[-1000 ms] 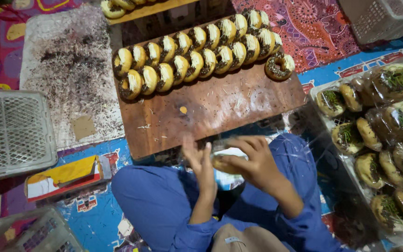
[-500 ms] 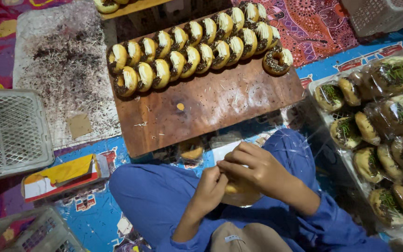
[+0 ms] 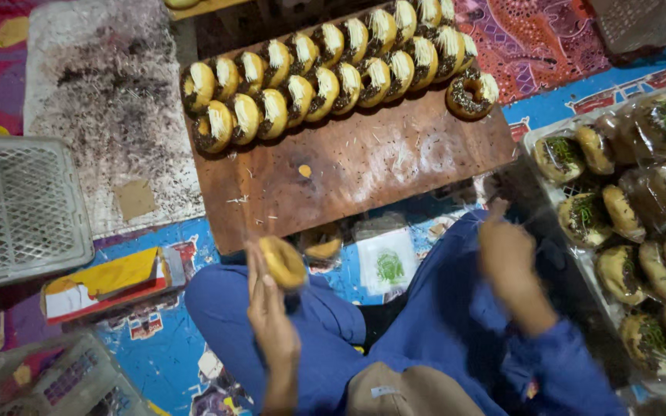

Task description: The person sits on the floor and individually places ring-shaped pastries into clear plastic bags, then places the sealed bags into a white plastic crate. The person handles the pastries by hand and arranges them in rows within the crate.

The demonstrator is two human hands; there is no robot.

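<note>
My left hand [image 3: 270, 308] holds a plain golden doughnut [image 3: 284, 262] upright above my blue-trousered lap. My right hand [image 3: 509, 258] has swung out to the right, close to a tray [image 3: 537, 137] of wrapped doughnuts; it is blurred and nothing shows in its fingers. Ahead of me a wooden board [image 3: 364, 166] carries two rows of topped doughnuts [image 3: 314, 73] standing on edge, with one more [image 3: 472, 92] lying flat at the right end.
A white plastic crate [image 3: 21, 208] sits at the left beside a crumb-strewn sheet [image 3: 109, 108]. Small clear bags [image 3: 383, 266] and another doughnut [image 3: 321, 245] lie on the floor below the board. A red and yellow packet [image 3: 105, 281] lies near my left knee.
My hands were together on a doughnut over my lap. Now they have parted: the left keeps the doughnut and the right has moved toward the tray of wrapped doughnuts.
</note>
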